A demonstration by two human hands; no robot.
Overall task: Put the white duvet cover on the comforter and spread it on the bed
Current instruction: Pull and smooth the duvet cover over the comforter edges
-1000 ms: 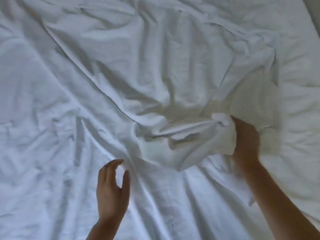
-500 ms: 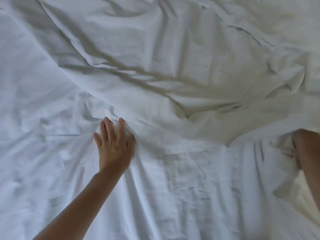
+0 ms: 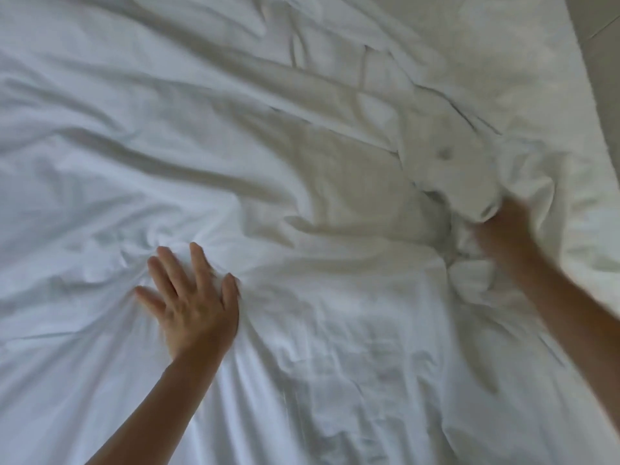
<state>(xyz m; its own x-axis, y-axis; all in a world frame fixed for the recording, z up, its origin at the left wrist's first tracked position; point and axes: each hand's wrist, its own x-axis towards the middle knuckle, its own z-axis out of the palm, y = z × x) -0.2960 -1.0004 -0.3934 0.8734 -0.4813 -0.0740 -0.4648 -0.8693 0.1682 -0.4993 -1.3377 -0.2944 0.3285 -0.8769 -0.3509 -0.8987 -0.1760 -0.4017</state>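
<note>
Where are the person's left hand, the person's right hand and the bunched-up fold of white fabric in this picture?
left hand point(image 3: 193, 305): head view, back of the hand, fingers spread flat on the fabric.
right hand point(image 3: 500, 229): head view, blurred back of the hand.
bunched-up fold of white fabric point(image 3: 469, 176): head view, middle of the bunch.

A white duvet cover point(image 3: 302, 146) is spread, heavily creased, across the whole bed. Long folds are drawn toward 10 o'clock, and a bunched, cream-tinged mound is gathered at 2 o'clock.

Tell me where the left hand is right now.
In the head view, the left hand lies lower left of centre, fingers spread flat on the white duvet cover, well apart from the blurred right hand.
</note>
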